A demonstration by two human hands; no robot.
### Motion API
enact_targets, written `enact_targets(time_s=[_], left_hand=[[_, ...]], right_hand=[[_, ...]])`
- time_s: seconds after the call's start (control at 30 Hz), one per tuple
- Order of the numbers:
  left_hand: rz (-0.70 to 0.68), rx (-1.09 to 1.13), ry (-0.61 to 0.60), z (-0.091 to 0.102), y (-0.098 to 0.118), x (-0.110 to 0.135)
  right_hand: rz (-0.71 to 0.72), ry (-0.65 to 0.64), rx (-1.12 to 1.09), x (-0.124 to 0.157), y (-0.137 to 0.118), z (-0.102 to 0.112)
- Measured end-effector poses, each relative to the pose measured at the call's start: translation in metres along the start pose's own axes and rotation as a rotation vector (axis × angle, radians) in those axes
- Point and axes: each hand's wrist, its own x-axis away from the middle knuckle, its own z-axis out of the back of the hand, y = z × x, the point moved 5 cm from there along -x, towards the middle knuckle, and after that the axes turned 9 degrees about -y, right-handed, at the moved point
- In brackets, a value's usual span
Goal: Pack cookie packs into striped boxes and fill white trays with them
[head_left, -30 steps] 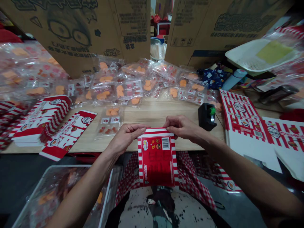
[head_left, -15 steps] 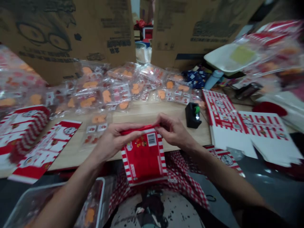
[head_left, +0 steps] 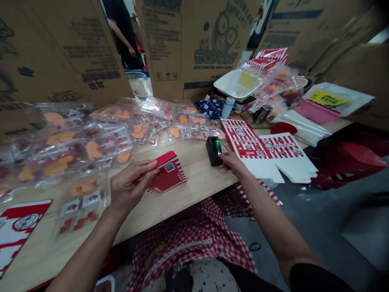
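Note:
My left hand (head_left: 132,184) pinches a red box (head_left: 165,174) with white stripes and a barcode by its top edge, thumb on the near side. The box is tilted just over the table's front part. Over to the right, my right hand (head_left: 232,162) has its fingers closed at the front end of a black tape dispenser (head_left: 213,152) with a green roll core. Whether a tape end is between those fingers is too small to see. Flat striped cartons (head_left: 249,140) lie just beyond the right hand.
Clear bags with orange pieces (head_left: 60,138) cover the back and left of the wooden table (head_left: 188,194). A blue bottle (head_left: 227,106) and a white basket (head_left: 223,83) stand at the back right. Cardboard boxes (head_left: 188,40) wall the far side. A person (head_left: 124,32) is beyond a gap.
My right hand has let go of the box's top edge and moved right to the tape dispenser. The left hand keeps the box, now tilted over the table. The view has turned right.

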Motion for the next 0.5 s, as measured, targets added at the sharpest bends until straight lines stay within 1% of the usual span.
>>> enact_targets(time_s=[0.1,0.23,0.37,0.5], left_hand=[[-0.105,-0.021,-0.047,-0.006,0.014,0.000],[-0.205,-0.067,-0.109,-0.015,0.033,-0.004],[-0.216,-0.149,-0.149,-0.023,0.040,-0.007],[-0.211,-0.184,-0.157,-0.022,0.041,-0.007]], right_hand=[[-0.049,-0.021,-0.098,0.000,0.002,-0.005],[0.001,-0.046,-0.227,0.008,-0.001,-0.005],[0.078,-0.031,-0.307,0.019,0.007,-0.007],[0.146,0.049,-0.312,0.025,0.023,-0.016]])
